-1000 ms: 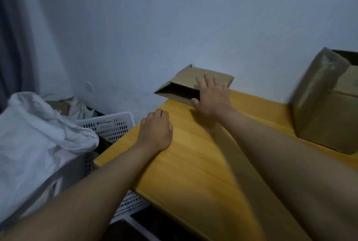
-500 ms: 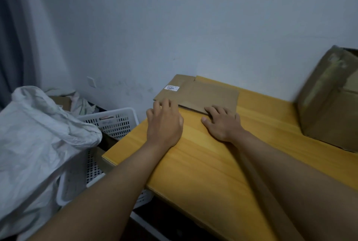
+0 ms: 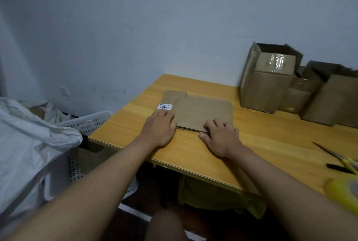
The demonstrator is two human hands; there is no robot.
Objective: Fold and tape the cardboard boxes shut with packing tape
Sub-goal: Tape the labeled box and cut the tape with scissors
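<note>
A flattened brown cardboard box (image 3: pixel 201 111) with a small white label lies on the yellow wooden table (image 3: pixel 271 140), near its left end. My left hand (image 3: pixel 159 129) rests palm down on the box's near left corner. My right hand (image 3: pixel 219 136) has its fingertips on the near right edge, thumb at the cardboard's lip. A yellow roll of packing tape (image 3: pixel 342 192) sits at the table's near right edge, partly cut off by the frame.
Several taped and open cardboard boxes (image 3: pixel 267 84) stand against the wall at the back right. Yellow-handled scissors (image 3: pixel 341 158) lie at the right. Left of the table are a white plastic basket (image 3: pixel 91 122) and a large white sack (image 3: pixel 29 144).
The flat box slid toward me and away from the table's far left corner. Both hands moved onto its near edge. The view swung right, bringing the scissors and tape into sight.
</note>
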